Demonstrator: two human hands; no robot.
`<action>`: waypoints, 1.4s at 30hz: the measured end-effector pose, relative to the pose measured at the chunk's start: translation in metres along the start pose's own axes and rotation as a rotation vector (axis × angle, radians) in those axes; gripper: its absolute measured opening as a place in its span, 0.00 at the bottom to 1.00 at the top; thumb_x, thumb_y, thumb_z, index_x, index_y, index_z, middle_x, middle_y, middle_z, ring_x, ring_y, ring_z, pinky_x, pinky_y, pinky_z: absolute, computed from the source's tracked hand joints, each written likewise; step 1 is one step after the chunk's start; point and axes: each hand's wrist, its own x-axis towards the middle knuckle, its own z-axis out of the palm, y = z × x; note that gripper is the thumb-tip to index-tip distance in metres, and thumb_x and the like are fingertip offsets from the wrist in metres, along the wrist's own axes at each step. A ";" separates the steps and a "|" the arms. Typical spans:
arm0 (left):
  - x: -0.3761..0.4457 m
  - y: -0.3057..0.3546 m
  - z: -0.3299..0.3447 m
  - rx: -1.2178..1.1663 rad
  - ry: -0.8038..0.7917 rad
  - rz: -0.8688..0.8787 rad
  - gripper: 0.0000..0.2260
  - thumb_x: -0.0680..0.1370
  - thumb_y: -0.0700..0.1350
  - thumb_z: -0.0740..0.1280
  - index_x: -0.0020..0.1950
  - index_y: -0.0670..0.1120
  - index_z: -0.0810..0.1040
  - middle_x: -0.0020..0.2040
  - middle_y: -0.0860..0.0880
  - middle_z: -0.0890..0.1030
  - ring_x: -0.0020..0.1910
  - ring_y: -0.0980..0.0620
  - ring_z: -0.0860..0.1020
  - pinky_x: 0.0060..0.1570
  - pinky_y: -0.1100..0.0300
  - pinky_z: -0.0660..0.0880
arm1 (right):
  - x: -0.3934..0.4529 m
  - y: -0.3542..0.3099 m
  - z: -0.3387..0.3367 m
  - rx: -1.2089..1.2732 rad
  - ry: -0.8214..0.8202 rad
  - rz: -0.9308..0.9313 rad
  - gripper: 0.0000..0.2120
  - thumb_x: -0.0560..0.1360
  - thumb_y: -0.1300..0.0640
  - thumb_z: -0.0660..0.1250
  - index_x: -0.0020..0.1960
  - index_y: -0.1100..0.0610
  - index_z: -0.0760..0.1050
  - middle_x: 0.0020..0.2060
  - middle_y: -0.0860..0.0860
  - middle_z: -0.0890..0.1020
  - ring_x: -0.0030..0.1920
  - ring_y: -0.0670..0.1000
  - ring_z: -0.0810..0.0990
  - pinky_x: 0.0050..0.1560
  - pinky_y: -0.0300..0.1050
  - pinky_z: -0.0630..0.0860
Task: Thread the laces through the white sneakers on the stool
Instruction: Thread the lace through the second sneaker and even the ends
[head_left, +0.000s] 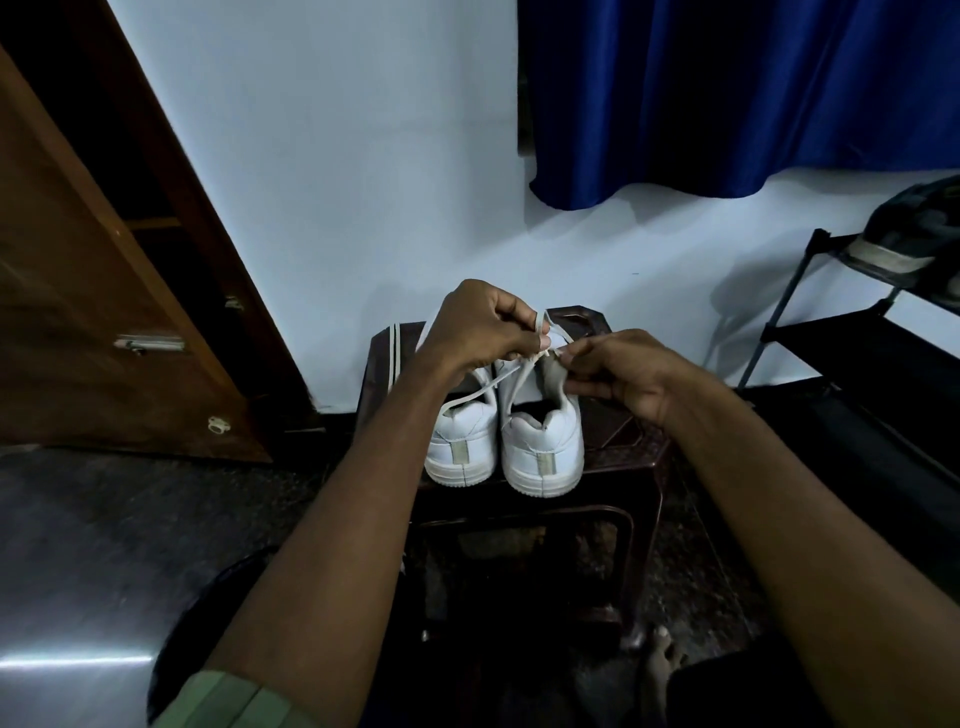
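Observation:
Two white sneakers stand side by side on a dark brown plastic stool (631, 452), heels toward me: the left sneaker (462, 441) and the right sneaker (545, 447). A white lace (480, 388) runs from the shoes up into my hands. My left hand (480, 325) pinches the lace above the right sneaker's tongue. My right hand (618, 371) pinches the right sneaker's upper edge and the lace end beside it. The shoes' fronts are hidden behind my hands.
A wooden door (104, 291) leans open at the left. A blue curtain (727, 93) hangs over the white wall. A black shoe rack (852, 332) with a dark shoe (904, 244) stands at the right. My bare foot (662, 660) rests on the dark floor by the stool.

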 end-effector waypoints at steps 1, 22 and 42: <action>0.000 0.001 0.001 0.015 0.008 0.010 0.06 0.69 0.36 0.81 0.44 0.43 0.89 0.38 0.47 0.88 0.37 0.51 0.85 0.40 0.61 0.80 | 0.002 0.000 -0.002 0.030 0.000 0.025 0.11 0.76 0.76 0.66 0.41 0.63 0.80 0.37 0.53 0.83 0.37 0.48 0.84 0.34 0.42 0.83; -0.002 0.002 0.011 0.184 0.071 0.037 0.08 0.63 0.42 0.85 0.38 0.48 0.88 0.36 0.54 0.87 0.41 0.49 0.87 0.45 0.55 0.82 | 0.009 0.005 -0.007 0.107 -0.083 0.055 0.11 0.77 0.77 0.63 0.46 0.67 0.81 0.43 0.58 0.86 0.44 0.52 0.87 0.41 0.43 0.84; -0.005 0.008 0.011 -0.160 -0.008 -0.230 0.06 0.73 0.34 0.76 0.48 0.42 0.87 0.40 0.48 0.84 0.33 0.55 0.78 0.30 0.67 0.71 | 0.007 0.001 -0.005 0.091 -0.030 0.018 0.10 0.78 0.73 0.66 0.43 0.63 0.82 0.40 0.55 0.86 0.39 0.49 0.86 0.38 0.40 0.84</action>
